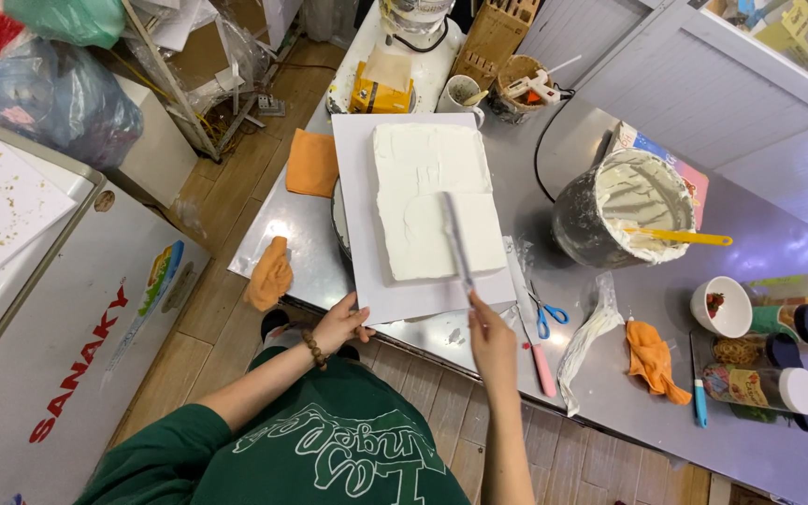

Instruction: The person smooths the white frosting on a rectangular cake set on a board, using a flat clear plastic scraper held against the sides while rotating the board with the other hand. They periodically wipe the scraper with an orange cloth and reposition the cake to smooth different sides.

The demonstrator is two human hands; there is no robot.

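- Right hand [491, 329] has its grip wrapped fully round the handle of a long, narrow metal spatula [457, 241]; the blade runs up toward 12 o'clock and lies flat on the icing
- Left hand [341, 322] pinches the near-left corner of the square white cake board [355, 208], thumb on top and fingers under the edge; a brown bead bracelet [314, 349] circles that wrist
- Rectangular cake coated in white cream [435, 198] sits on the board, at 12 o'clock from both hands, its top marked with flat ridged patches
- Steel counter [647, 299] carries everything; the board overhangs a dark round stand, only partly seen at its left edge
- Round metal bowl smeared with white cream [621, 210] stands at 2 o'clock from the right hand, a yellow-handled scraper [680, 237] resting across it
- Blue-handled scissors [546, 314] and a pink-handled knife [539, 360] lie just at 3 o'clock from the right hand; a crumpled clear piping bag [589, 335] lies beyond them
- Orange cloths: one [312, 163] at 9 o'clock of the board, one [270, 274] at the counter's edge, one [652, 360] near the lidded jars [778, 360]
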